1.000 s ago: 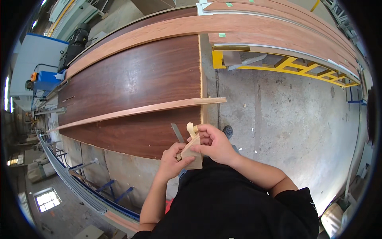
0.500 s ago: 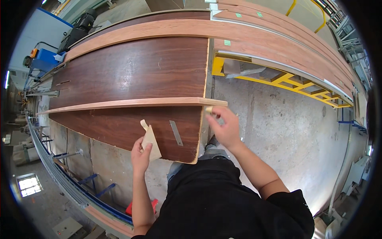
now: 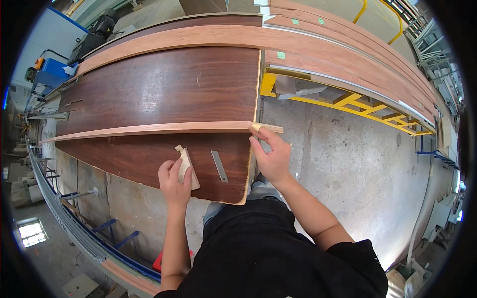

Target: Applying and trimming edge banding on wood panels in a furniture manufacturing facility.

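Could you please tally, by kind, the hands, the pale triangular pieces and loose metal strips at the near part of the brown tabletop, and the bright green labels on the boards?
Hands: 2
Pale triangular piece: 1
Metal strip: 1
Green labels: 3
Total: 7

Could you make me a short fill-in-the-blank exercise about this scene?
The hand nearest the pale wooden piece is the ____ one.
A flat metal strip lies ____ that hand and the other hand.
The frame under the stacked boards is coloured ____.

Missing words: left, between, yellow.
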A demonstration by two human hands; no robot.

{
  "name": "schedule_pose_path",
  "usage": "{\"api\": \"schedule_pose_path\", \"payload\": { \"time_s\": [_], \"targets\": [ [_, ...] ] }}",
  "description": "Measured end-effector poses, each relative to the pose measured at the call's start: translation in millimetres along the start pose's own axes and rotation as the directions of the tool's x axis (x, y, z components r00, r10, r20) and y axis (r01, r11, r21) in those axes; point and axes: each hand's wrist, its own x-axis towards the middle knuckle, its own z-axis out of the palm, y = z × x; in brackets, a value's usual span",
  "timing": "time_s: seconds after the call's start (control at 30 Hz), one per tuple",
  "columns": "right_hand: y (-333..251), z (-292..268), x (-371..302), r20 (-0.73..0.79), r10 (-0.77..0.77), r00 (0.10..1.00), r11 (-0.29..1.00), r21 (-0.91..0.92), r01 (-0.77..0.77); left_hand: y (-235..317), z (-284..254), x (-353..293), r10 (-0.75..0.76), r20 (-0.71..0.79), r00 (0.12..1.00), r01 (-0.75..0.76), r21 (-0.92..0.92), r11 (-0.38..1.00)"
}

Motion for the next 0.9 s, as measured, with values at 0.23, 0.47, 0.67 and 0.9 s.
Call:
{"api": "schedule_pose_path", "payload": {
  "time_s": [0.23, 0.47, 0.67, 0.9],
  "targets": [
    [-3, 8, -40, 0.086, 0.003, 0.996, 0.991, -0.132, 0.008, 44, 4, 96, 0.363, -0.035, 0.931, -0.364, -0.16, 0.918],
    [-15, 61, -74, 0.24, 0.01, 0.971, 0.825, -0.55, 0.127, 74, 43, 148, 0.755, 0.223, 0.617, -0.673, -0.347, 0.653],
    [-19, 53, -96, 0.047, 0.16, 0.986, 0.792, -0.602, -0.099, 70, 54, 171, 0.846, 0.34, 0.411, -0.722, -0.446, 0.53],
    [10, 37, -117, -0.122, 0.37, 0.921, 0.888, -0.244, -0.39, 67, 65, 183, 0.862, 0.379, 0.337, -0.524, -0.686, 0.506]
  ]
}}
